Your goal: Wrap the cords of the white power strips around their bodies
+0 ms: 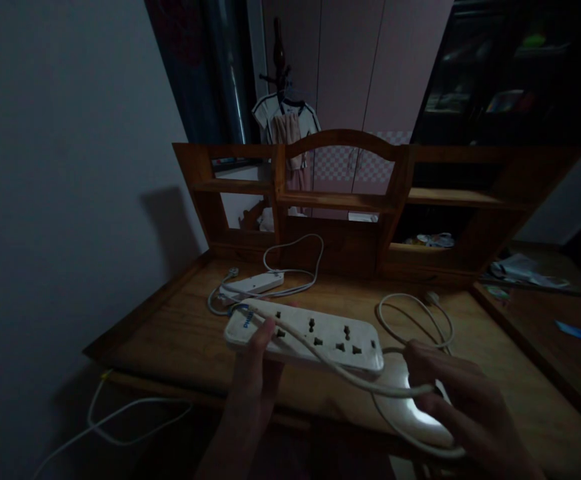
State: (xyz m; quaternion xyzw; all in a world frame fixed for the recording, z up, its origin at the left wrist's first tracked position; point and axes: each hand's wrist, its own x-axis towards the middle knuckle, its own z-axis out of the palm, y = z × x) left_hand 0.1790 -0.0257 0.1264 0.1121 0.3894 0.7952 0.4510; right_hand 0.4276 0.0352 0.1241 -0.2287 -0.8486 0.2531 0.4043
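A white power strip [320,337] with several sockets is held above the wooden desk [185,333]. My left hand [256,373] grips it from below near its left end, thumb on top. My right hand [457,400] is closed around the strip's white cord [370,387], which runs across the strip's face and loops down beneath the hand. More of the cord [415,313] coils on the desk behind my right hand.
A second, smaller white power strip [253,283] with its cable lies further back on the desk. A wooden shelf unit [340,200] stands at the desk's rear. Another white cable [120,420] hangs off the front left edge. Wall at left.
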